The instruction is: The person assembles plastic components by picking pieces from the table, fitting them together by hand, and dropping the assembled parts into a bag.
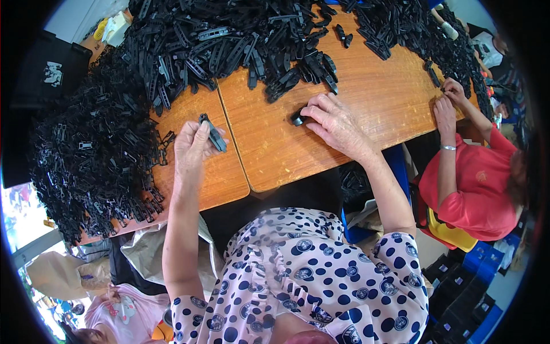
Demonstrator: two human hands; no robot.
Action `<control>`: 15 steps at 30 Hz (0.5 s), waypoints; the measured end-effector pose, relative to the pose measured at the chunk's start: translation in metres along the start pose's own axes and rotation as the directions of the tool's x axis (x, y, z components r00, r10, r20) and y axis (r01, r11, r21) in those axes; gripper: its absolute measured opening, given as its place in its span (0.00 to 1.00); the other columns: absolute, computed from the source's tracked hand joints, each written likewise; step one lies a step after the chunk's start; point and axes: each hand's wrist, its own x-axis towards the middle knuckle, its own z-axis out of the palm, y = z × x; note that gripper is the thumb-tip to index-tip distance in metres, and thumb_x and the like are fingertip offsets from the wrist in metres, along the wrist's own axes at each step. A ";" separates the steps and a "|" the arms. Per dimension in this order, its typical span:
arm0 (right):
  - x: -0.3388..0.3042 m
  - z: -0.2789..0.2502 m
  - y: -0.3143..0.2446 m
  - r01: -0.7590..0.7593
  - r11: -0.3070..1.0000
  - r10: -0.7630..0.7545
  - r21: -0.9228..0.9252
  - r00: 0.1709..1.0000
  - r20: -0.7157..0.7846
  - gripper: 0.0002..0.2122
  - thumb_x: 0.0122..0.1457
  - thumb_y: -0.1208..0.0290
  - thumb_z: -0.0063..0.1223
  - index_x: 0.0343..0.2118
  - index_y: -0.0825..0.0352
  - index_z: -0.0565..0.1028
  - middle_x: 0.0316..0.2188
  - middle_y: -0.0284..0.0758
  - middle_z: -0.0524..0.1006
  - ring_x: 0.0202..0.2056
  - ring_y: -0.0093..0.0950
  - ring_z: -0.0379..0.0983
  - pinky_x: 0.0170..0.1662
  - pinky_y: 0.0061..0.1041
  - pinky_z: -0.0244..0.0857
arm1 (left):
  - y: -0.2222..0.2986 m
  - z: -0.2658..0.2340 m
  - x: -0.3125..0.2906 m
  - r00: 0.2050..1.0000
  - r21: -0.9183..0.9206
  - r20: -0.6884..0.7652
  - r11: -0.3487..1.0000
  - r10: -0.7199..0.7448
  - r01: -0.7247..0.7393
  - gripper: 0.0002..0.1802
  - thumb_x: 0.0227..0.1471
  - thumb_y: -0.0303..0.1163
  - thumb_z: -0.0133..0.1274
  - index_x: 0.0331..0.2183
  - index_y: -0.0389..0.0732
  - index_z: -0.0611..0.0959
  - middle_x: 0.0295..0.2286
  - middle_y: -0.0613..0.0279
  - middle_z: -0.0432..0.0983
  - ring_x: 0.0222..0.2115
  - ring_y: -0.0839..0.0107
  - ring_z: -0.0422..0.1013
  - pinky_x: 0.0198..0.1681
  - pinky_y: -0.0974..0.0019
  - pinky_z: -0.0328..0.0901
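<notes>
My left hand (192,143) is closed around a long, narrow dark plastic part (212,135), held over the left tabletop with its length slanting down to the right. To the right, across the table seam, my right hand (333,123) pinches a black plastic piece (298,117) close to the wooden surface; the fingers cover part of it. Beyond both hands lies a large heap of long black plastic parts (229,49). At the left, a second heap of smaller black clip-like pieces (94,146) reaches the table's near edge.
Two wooden tables (378,97) meet at a seam. A co-worker in a red shirt (475,186) handles pieces at the right, near another black heap (401,26). A person in pink (129,315) is at the lower left. A pale sack (163,252) hangs below the table edge.
</notes>
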 end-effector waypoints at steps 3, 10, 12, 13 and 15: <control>-0.001 0.009 0.002 -0.012 0.999 0.012 -0.042 1.000 -0.020 0.09 0.47 0.77 0.58 0.33 0.67 0.74 0.30 0.35 0.71 0.36 0.35 0.69 0.39 0.31 0.67 | -0.008 0.010 -0.014 0.999 -0.177 0.036 0.984 -0.030 0.036 0.05 0.59 0.32 0.45 0.33 0.42 0.71 0.31 0.49 0.77 0.29 0.67 0.76 0.29 0.71 0.70; 0.015 0.011 -0.022 -0.160 0.958 0.205 0.236 0.962 -0.179 0.09 0.50 0.80 0.57 0.35 0.70 0.74 0.28 0.37 0.70 0.31 0.32 0.71 0.34 0.27 0.68 | -0.016 0.029 -0.025 0.999 -0.236 -0.023 0.971 -0.028 0.022 0.02 0.58 0.27 0.47 0.34 0.45 0.71 0.38 0.46 0.75 0.36 0.65 0.75 0.35 0.70 0.70; 0.021 0.019 -0.039 -0.199 0.849 0.335 0.490 0.920 -0.205 0.08 0.53 0.80 0.55 0.36 0.71 0.74 0.28 0.34 0.71 0.29 0.23 0.70 0.31 0.20 0.67 | -0.019 0.033 -0.026 0.997 -0.207 -0.074 0.978 -0.009 -0.006 0.02 0.57 0.27 0.47 0.34 0.45 0.71 0.38 0.46 0.75 0.35 0.66 0.75 0.35 0.70 0.70; 0.027 0.018 -0.053 -0.161 0.846 0.304 0.509 0.929 -0.211 0.09 0.52 0.79 0.56 0.37 0.70 0.74 0.28 0.34 0.71 0.29 0.22 0.70 0.31 0.18 0.67 | -0.021 0.035 -0.025 0.996 -0.168 -0.092 0.985 0.009 -0.025 0.02 0.57 0.27 0.47 0.34 0.44 0.71 0.38 0.48 0.76 0.35 0.68 0.75 0.35 0.71 0.69; 0.032 0.029 -0.070 -0.165 0.800 0.311 0.576 0.936 -0.165 0.09 0.52 0.79 0.57 0.37 0.70 0.75 0.28 0.33 0.71 0.29 0.22 0.69 0.30 0.17 0.65 | -0.021 0.038 -0.025 0.991 -0.083 -0.125 0.995 0.053 -0.064 0.03 0.57 0.27 0.49 0.34 0.43 0.71 0.38 0.50 0.76 0.34 0.73 0.75 0.35 0.73 0.69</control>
